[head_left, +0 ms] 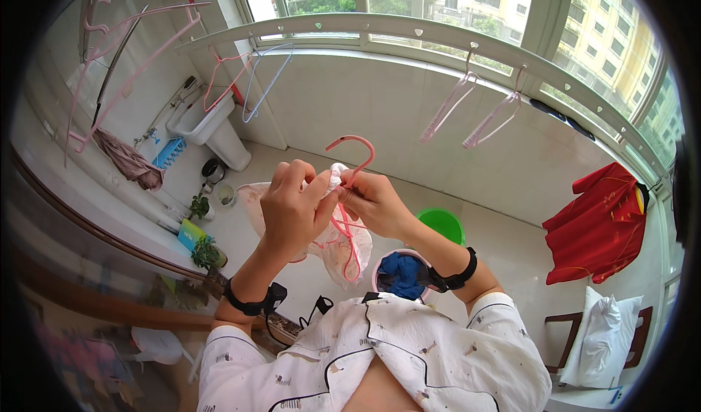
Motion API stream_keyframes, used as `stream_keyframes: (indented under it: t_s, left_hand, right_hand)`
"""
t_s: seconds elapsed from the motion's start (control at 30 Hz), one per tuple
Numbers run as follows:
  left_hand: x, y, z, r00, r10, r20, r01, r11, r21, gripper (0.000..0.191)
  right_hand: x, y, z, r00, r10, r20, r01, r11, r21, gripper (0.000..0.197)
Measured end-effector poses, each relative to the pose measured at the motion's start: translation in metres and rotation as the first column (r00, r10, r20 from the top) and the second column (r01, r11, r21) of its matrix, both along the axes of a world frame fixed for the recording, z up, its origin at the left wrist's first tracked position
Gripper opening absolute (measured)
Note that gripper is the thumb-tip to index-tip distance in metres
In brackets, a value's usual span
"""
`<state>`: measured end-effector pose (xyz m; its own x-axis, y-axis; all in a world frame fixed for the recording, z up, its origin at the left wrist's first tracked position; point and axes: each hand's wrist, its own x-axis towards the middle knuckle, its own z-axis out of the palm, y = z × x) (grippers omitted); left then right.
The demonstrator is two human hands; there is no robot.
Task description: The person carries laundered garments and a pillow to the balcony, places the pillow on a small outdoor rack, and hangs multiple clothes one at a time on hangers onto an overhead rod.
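Note:
In front of my chest, my left hand [296,207] pinches the white edge of a thin pink-and-white patterned garment [350,248]. Close against it, my right hand [375,198] grips a pink plastic clothes hanger [353,272] just below its hook, with the hook pointing up. The garment hangs below and behind both hands, partly hidden by them and by the hanger. Its exact kind cannot be told. My fingertips nearly meet at the white edge, and the hanger's lower loop dangles in front of the cloth.
A basin of blue clothes [402,275] and a green basin [442,227] stand on the floor. Hangers [449,108] hang from a metal rail [383,26] by the windows. A red shirt [599,223] hangs at right above a chair with pillows [599,341]. A sink [200,119] and potted plants [207,254] are at left.

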<state>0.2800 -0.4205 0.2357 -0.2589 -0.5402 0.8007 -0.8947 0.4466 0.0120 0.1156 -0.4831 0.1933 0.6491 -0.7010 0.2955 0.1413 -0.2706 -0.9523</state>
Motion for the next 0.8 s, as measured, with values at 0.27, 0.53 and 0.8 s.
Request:
stream_keyframes:
  t_s: [0.27, 0.53, 0.8]
  left_hand:
    - [0.013, 0.015, 0.018, 0.997, -0.074, 0.028, 0.067, 0.978, 0.2, 0.014]
    - [0.04, 0.018, 0.027, 0.99, -0.006, -0.143, 0.019, 0.996, 0.084, 0.017]
    - [0.024, 0.016, 0.029, 0.978, -0.022, -0.209, 0.036, 0.997, 0.066, 0.02]
  right_hand:
    - [-0.043, 0.003, 0.013, 0.987, 0.008, 0.162, 0.006, 0.997, -0.083, 0.023]
    - [-0.107, -0.02, -0.043, 0.951, -0.293, -0.102, 0.281, 0.953, -0.113, 0.04]
    - [-0.057, -0.008, -0.092, 0.906, 0.079, 0.416, -0.291, 0.83, 0.476, 0.051]
